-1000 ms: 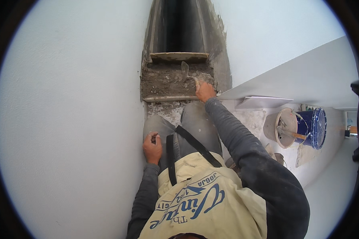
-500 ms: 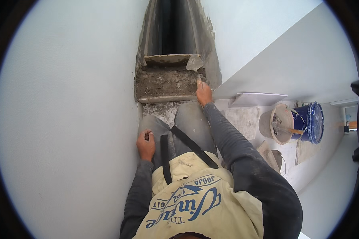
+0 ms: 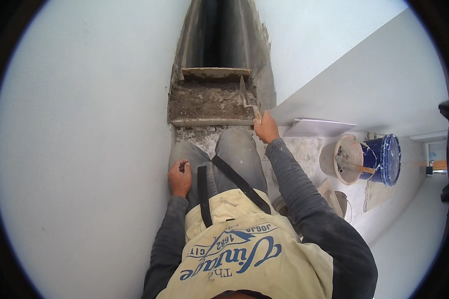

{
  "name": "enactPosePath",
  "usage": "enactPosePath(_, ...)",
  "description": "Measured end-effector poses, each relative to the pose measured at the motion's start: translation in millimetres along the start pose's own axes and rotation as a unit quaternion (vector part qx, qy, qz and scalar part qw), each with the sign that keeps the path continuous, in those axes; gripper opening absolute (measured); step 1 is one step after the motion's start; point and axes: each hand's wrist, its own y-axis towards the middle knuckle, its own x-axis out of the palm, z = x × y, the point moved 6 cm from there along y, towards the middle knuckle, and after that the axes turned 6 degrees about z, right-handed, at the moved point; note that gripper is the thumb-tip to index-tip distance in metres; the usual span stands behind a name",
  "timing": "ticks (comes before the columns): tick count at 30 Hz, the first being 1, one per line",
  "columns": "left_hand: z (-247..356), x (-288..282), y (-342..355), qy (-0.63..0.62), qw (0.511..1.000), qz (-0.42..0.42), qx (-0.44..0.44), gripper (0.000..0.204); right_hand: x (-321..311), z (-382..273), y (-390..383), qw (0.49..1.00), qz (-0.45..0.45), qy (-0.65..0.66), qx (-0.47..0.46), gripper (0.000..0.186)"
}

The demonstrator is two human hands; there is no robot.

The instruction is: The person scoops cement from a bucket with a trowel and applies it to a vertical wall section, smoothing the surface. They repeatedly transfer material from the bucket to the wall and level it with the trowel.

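Note:
My right hand is wrapped round the handle of a pointing trowel. The trowel's blade is turned nearly edge-on, over the right side of a rough bed of brown-grey mortar; whether it touches the mortar I cannot tell. A thin upright board bounds the bed at the far side, and a pale strip edges it on the near side. My left hand rests at my left thigh with its fingers curled closed; what they hold, if anything, is hidden.
White walls stand close at left and right. Beyond the board lies a dark, narrow opening. On the floor at right are a mortar-stained bucket with a wooden-handled tool, a blue bucket and a white panel against the wall.
My right hand has drawn back toward me and slightly right. The trowel's blade has turned from flat-facing to nearly edge-on. My left hand stays at the thigh.

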Motion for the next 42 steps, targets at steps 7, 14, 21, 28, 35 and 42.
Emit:
enactPosePath(7,1,-4,-2,0.018,1.000,0.016,0.019,0.018,34,-58,67,0.976,0.015,-0.197,-0.091,0.033)
enactPosePath(14,7,3,11,0.011,0.998,0.056,-0.008,0.018,-22,-46,-8,0.916,-0.117,-0.304,-0.232,0.032)
enactPosePath(21,17,31,50,-0.066,0.997,0.038,-0.015,0.026,-117,50,-182,0.993,0.033,0.043,-0.109,0.039)
enactPosePath(28,102,73,66,-0.042,0.992,0.017,0.119,0.028,-224,179,-333,0.973,0.182,0.067,0.123,0.039)
enactPosePath(35,214,185,-29,-0.058,0.923,-0.244,0.293,0.026,-266,232,-420,0.973,0.003,0.010,0.228,0.031)
enactPosePath(42,165,314,-219,0.149,0.714,-0.596,0.335,0.042,-151,269,-405,0.971,-0.056,-0.103,0.208,0.028)
